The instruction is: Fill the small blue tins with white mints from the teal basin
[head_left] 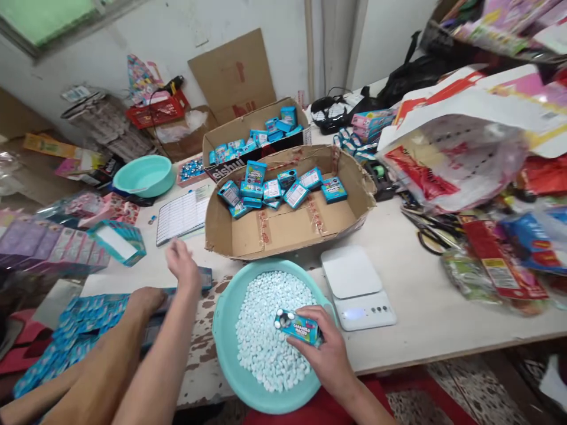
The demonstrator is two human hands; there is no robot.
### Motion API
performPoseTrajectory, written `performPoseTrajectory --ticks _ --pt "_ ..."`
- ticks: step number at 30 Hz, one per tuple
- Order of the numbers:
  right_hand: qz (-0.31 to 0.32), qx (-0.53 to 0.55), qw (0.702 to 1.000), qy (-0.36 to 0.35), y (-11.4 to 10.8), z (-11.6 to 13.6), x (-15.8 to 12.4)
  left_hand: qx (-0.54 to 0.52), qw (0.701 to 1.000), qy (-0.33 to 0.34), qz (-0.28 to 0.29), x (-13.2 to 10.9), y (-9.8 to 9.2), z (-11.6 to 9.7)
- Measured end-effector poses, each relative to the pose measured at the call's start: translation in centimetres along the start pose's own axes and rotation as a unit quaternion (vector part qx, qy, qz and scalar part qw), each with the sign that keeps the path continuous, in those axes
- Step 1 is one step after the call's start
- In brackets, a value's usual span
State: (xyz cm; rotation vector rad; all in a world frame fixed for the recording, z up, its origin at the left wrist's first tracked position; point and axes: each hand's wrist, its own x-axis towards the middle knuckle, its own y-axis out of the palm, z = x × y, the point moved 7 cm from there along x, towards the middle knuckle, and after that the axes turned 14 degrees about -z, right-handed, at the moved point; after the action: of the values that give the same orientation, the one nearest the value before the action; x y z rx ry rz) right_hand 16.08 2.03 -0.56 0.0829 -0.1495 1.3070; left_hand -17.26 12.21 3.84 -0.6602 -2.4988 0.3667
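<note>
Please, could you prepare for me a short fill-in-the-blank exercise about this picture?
1. The right hand holds a candy box printed CARAMELO ____.
2. In the picture, the white scale stands to the ____ of the round basin.
3. The small cartons inside the cardboard box nearest the basin are mainly ____.

Missing words: MACIZO; right; blue.

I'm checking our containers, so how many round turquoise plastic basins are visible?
2. One round turquoise plastic basin, holding small pale pieces, is below the right hand; the other basin is back left. Others may be hidden.

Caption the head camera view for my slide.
Right hand holding a small blue box over a basin of pale candies.
</note>
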Motion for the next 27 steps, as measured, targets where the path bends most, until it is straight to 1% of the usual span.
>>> performPoseTrajectory --ticks 1,2,3,4,5,6,7,9,11,13,15,18,19,20,21,23,25,26,27 --pt "-0.001 -0.002 1.000 -0.004 -0.1 0.2 0.1 -0.010 1.000 -0.009 0.001 -2.7 -0.2 0.3" --pt "-0.004 -0.005 1.000 -0.008 -0.3 0.4 0.1 -0.025 0.998 -0.012 0.047 -5.7 0.1 0.7" --pt "-0.007 -0.009 1.000 -0.010 -0.4 0.7 0.1 -0.029 0.994 0.003 0.110 -9.0 0.6 1.0" --pt "-0.009 -0.013 1.000 -0.008 -0.5 0.9 0.1 -0.029 0.980 0.027 0.196 -12.3 1.3 1.3" --pt "-0.011 -0.016 1.000 -0.005 -0.7 1.0 0.1 -0.029 0.965 0.036 0.258 -15.2 1.9 1.7" --pt "-0.010 -0.019 1.000 0.000 -0.8 1.2 0.1 -0.023 0.953 0.037 0.299 -17.4 2.5 2.2" --pt "-0.009 -0.021 1.000 0.006 -0.9 1.4 0.0 -0.019 0.942 0.039 0.332 -19.2 3.4 2.6" --pt "-0.011 -0.027 0.999 0.016 -1.1 1.7 -0.2 -0.004 0.927 0.049 0.373 -21.2 5.4 2.9" --pt "-0.017 -0.031 0.999 0.026 -1.3 1.9 -0.4 0.018 0.907 0.078 0.413 -22.5 7.5 2.5" --pt "-0.021 -0.027 0.999 0.033 -1.3 2.0 -0.6 0.043 0.886 0.106 0.449 -23.4 8.4 1.8" --pt "-0.020 -0.026 0.999 0.037 -1.2 2.1 -0.8 0.056 0.873 0.113 0.472 -24.1 8.0 1.4" --pt "-0.021 -0.039 0.998 0.036 -1.4 2.3 -0.9 0.053 0.875 0.085 0.473 -24.3 6.2 1.4" --pt "-0.023 -0.046 0.998 0.033 -1.5 2.5 -1.0 0.043 0.882 0.062 0.464 -24.1 5.7 1.6" --pt "-0.026 -0.050 0.998 0.029 -1.7 2.7 -1.0 0.025 0.894 0.020 0.447 -23.7 5.3 1.8" --pt "-0.029 -0.054 0.998 0.025 -1.9 2.8 -1.0 0.001 0.904 -0.035 0.425 -23.2 5.1 2.2" --pt "-0.030 -0.061 0.997 0.022 -2.1 3.0 -1.0 -0.043 0.914 -0.148 0.375 -22.4 5.1 3.1" --pt "-0.027 -0.073 0.997 0.027 -2.2 2.7 -0.9 -0.072 0.907 -0.247 0.332 -21.8 5.1 3.7" --pt "-0.025 -0.080 0.996 0.030 -2.2 2.5 -0.9 -0.089 0.897 -0.296 0.316 -21.6 5.1 3.7" --pt "-0.023 -0.086 0.996 0.032 -2.2 2.3 -0.9 -0.115 0.880 -0.347 0.304 -21.4 5.0 3.4"
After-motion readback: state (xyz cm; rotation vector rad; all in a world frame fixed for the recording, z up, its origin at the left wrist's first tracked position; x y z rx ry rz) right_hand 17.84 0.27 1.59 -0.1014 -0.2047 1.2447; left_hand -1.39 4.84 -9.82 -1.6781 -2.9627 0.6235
